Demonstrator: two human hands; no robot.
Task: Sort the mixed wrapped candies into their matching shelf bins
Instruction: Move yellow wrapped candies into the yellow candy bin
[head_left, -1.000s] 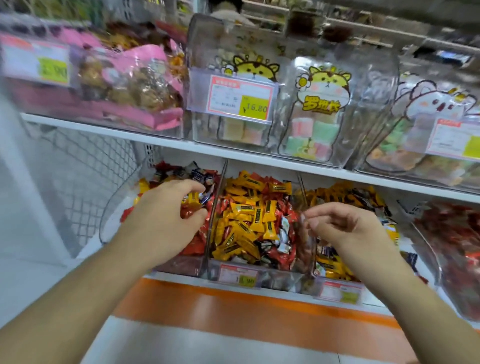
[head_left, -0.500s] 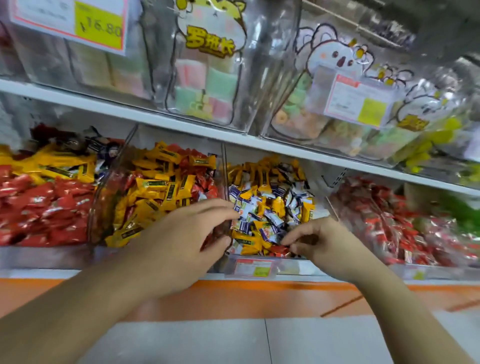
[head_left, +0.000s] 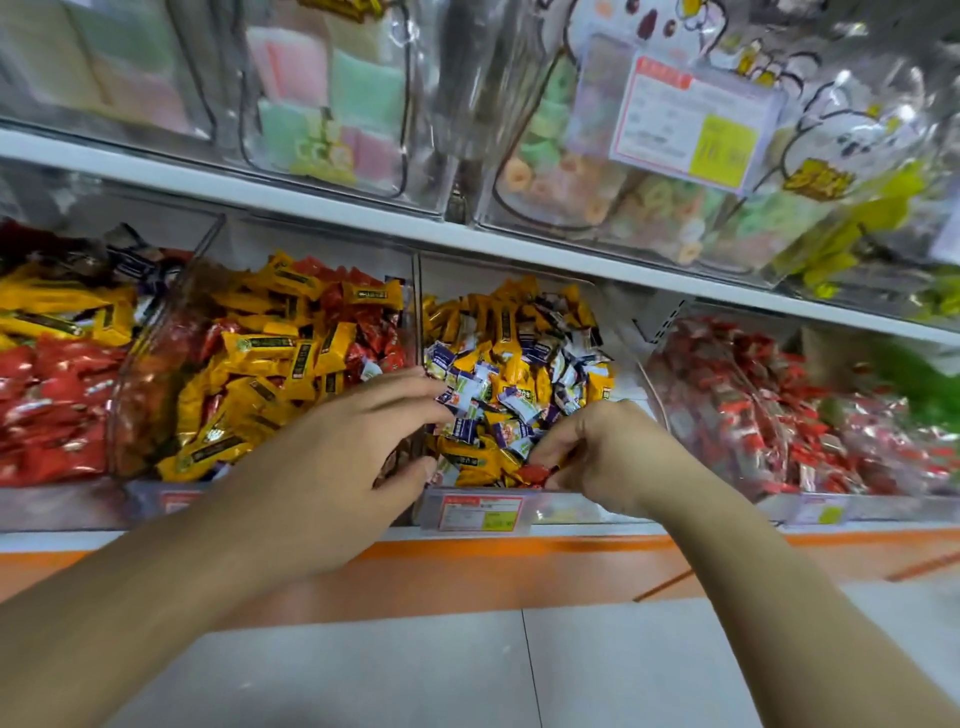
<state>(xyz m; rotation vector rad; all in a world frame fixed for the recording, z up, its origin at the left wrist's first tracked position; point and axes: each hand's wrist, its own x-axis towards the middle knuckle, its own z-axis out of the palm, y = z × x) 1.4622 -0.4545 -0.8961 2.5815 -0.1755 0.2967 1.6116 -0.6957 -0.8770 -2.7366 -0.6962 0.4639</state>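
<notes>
Clear shelf bins stand in a row on the lower shelf. The middle bin (head_left: 582, 512) holds mixed yellow and white-purple wrapped candies (head_left: 514, 374). My right hand (head_left: 608, 457) reaches into its front and pinches a red wrapped candy (head_left: 535, 474). My left hand (head_left: 332, 462) hovers at the divider between this bin and the one to its left, fingers spread and touching the white-purple candies. The left bin (head_left: 140, 426) holds yellow bar candies (head_left: 270, 364) mixed with red ones. A bin (head_left: 810, 512) of red candies (head_left: 769, 415) stands to the right.
At far left a bin of red and yellow candies (head_left: 52, 384) is partly cut off. The upper shelf (head_left: 363, 208) carries clear bags of pastel sweets (head_left: 332, 104) with a price tag (head_left: 691, 119). An orange band (head_left: 519, 571) and grey floor lie below.
The view has shifted right and closer to the middle bin. My right hand has gone into the bin's front and now pinches a red candy; my left hand followed to the divider.
</notes>
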